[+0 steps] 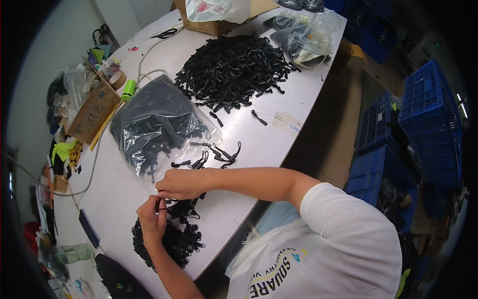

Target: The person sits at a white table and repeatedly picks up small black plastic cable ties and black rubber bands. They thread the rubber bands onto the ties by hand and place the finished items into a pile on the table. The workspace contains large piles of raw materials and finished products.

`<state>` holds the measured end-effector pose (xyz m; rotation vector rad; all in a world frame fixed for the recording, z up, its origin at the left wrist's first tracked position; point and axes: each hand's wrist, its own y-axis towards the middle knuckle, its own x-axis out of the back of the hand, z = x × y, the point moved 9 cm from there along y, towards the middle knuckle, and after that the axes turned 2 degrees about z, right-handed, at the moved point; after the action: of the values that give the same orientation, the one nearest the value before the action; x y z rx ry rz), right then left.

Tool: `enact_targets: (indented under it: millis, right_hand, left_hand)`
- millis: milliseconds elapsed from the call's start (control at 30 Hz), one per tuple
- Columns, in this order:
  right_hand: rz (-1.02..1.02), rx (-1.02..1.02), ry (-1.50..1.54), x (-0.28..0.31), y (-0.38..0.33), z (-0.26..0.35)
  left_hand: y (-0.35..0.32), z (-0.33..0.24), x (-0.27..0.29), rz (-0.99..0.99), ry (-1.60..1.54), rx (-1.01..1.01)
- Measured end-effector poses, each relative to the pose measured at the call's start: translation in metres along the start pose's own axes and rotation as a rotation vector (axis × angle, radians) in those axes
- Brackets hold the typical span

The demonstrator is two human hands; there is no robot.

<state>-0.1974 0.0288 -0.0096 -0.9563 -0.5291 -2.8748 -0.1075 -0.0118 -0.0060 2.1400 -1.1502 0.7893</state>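
We pinch a small black looped cord piece between our left hand and right hand, fingers closed narrowly on it, above the finished black heap at six o'clock for easy dropping.

Bright, even overhead light fills the white table, casting only soft shadows. Glare streaks the clear plastic bags. Fisheye bending curves the edges; corners go black, the right side dim.

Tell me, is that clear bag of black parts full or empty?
Full: the clear bag bulges with black parts and lies flat on the table.
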Motion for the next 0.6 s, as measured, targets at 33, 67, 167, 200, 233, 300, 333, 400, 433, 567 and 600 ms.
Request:
enact_targets:
  millis: [33,67,167,200,233,300,333,400,433,567,600]
  right_hand:
    - [0.026,-0.022,0.023,-0.001,0.000,-0.002]
    - [0.053,-0.044,0.042,-0.001,0.000,-0.001]
    - [0.131,-0.040,0.109,0.006,-0.001,0.009]
    - [0.118,0.014,0.110,0.007,0.000,0.012]
    - [0.106,0.068,0.111,0.007,0.001,0.014]
    - [0.101,0.130,0.127,0.006,0.000,0.016]
    - [0.106,0.140,0.143,0.005,0.000,0.017]
    - [0.149,0.100,0.227,-0.002,0.000,0.011]
    - [0.185,0.050,0.298,-0.009,-0.001,0.003]
    - [0.298,-0.041,0.471,-0.015,-0.001,0.001]
    - [0.279,-0.052,0.507,-0.012,0.000,-0.001]
  left_hand:
    - [0.000,0.001,0.003,-0.008,-0.034,0.005]
    - [-0.001,0.001,0.006,-0.018,-0.071,0.007]
    - [-0.002,-0.001,0.016,-0.012,-0.059,-0.002]
    - [-0.003,-0.002,0.017,-0.003,-0.035,-0.006]
    - [-0.003,-0.003,0.019,0.005,-0.038,-0.013]
    - [-0.004,-0.004,0.019,0.020,-0.049,-0.023]
    - [-0.005,-0.004,0.020,0.045,-0.042,-0.029]
    - [-0.004,-0.005,0.020,0.090,-0.034,-0.043]
    - [-0.006,-0.004,0.020,0.079,-0.052,-0.039]
    - [-0.006,-0.007,0.025,-0.040,-0.094,-0.047]
    - [-0.005,-0.009,0.025,-0.080,-0.102,-0.054]
